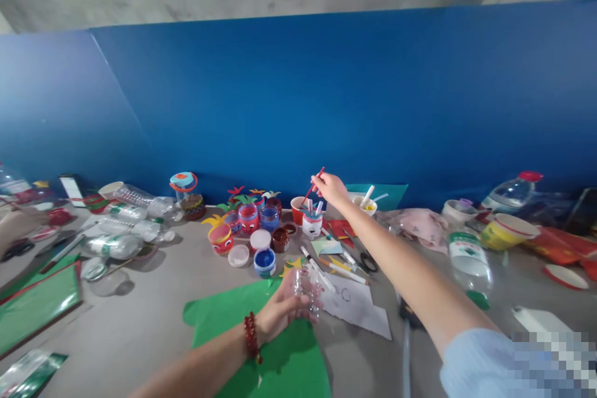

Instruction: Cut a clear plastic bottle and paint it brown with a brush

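Note:
My right hand (330,188) is stretched far forward and pinches a thin red-handled brush (313,186), whose tip dips into a red cup (296,209). My left hand (282,313), with a red bead bracelet (252,337) on the wrist, is wrapped round a clear plastic bottle piece (308,290) above a green paper sheet (261,336). Small painted bottle-bottom figures (247,217) with paper leaves and open paint pots (264,260) stand between the two hands.
Empty clear bottles (125,230) lie at the left beside green and red sheets (37,305). Pens, scissors (366,259) and white paper (357,305) sit in the middle. A pink cloth (417,224), a yellow tub (506,230) and water bottles (469,261) are at the right. A blue wall runs behind.

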{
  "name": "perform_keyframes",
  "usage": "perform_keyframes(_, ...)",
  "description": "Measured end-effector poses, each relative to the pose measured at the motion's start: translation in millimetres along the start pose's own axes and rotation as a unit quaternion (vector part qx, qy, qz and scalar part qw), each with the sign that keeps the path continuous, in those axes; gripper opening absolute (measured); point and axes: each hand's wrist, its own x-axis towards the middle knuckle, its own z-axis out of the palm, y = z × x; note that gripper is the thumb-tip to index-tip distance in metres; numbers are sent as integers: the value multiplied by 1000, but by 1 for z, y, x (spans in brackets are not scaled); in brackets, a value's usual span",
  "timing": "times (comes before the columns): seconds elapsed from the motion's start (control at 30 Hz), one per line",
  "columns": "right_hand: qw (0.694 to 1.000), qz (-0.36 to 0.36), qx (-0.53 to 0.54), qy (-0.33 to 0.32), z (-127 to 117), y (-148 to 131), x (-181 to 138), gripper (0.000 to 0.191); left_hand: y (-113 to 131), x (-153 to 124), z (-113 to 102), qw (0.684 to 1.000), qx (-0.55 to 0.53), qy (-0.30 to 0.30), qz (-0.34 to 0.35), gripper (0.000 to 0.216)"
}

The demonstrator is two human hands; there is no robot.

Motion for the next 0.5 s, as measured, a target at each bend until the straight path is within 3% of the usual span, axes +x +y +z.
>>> perform_keyframes(0.5, 994, -32, -78, -66, -12, -19, 7, 32, -2, 1, -1, 999, 17, -46, 13, 57)
